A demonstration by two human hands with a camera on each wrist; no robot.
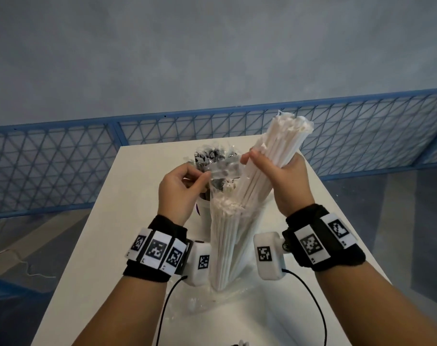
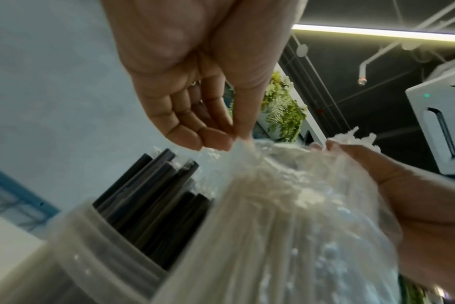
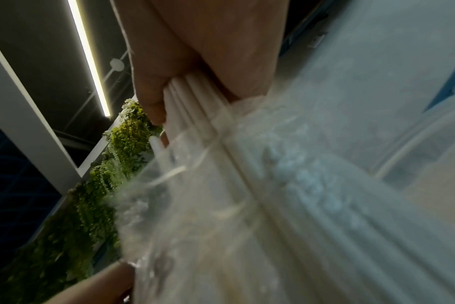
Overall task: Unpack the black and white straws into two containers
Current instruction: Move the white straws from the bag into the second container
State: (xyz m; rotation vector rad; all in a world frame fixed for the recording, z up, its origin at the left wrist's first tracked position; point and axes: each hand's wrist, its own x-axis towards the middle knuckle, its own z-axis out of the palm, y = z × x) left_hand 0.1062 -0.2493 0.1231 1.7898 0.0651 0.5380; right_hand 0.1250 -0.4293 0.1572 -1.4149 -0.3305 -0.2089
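My right hand grips a bunch of white straws and holds it tilted up and to the right, its lower end still inside a clear plastic bag. More white straws stand in that bag on the table. My left hand pinches the bag's torn top edge between thumb and fingers. Behind the bag, black straws stand in a pale container. In the left wrist view the black straws rise out of that translucent container. In the right wrist view my right hand's fingers wrap the white straws.
The white table is narrow, with open floor on both sides. A blue mesh fence runs behind it. Crumpled clear plastic lies at the bag's foot. Camera cables hang from both wrists over the table's near end.
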